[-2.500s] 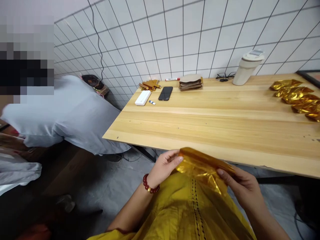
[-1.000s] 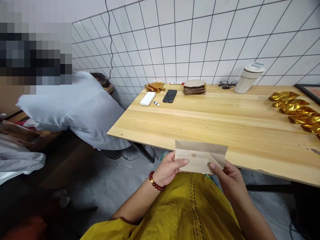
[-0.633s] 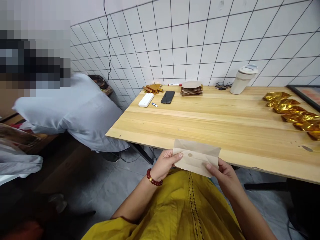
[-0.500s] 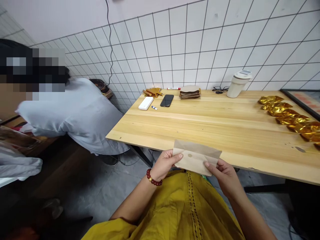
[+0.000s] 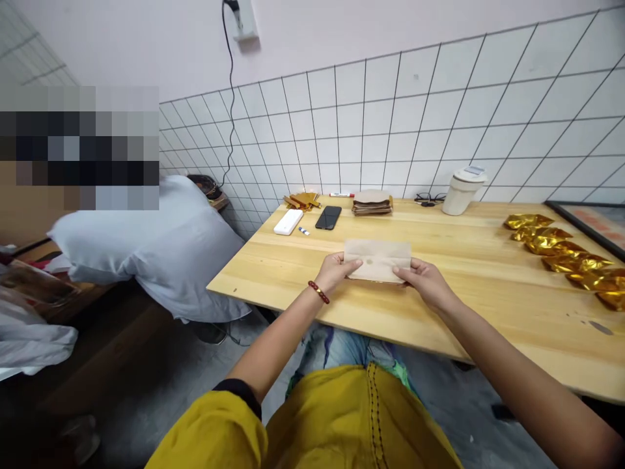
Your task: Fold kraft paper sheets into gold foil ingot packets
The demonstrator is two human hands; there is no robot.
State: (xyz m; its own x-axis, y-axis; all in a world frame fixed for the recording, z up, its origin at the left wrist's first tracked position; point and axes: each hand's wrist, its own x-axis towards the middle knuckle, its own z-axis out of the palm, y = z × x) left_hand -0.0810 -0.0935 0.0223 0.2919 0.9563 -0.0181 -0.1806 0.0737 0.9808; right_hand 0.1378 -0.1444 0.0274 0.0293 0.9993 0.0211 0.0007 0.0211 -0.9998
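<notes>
A flat brown paper envelope (image 5: 378, 259) is held over the wooden table (image 5: 454, 293) between both hands, arms stretched forward. My left hand (image 5: 336, 270), with a red bead bracelet on its wrist, pinches the envelope's left end. Gripping the right end with thumb on top is my right hand (image 5: 424, 281). Whether the envelope rests on the table or hovers just above it I cannot tell.
At the table's far edge lie a stack of brown envelopes (image 5: 372, 202), a black phone (image 5: 328, 217), a white power bank (image 5: 288, 221), a red marker (image 5: 340, 195) and a white jug (image 5: 461, 190). Several gold foil packets (image 5: 561, 251) line the right side. A person in a white shirt (image 5: 156, 247) bends at the left.
Earlier I held a gold foil packet near my lap, then the brown envelope. Both hands have now carried the envelope forward and out over the table.
</notes>
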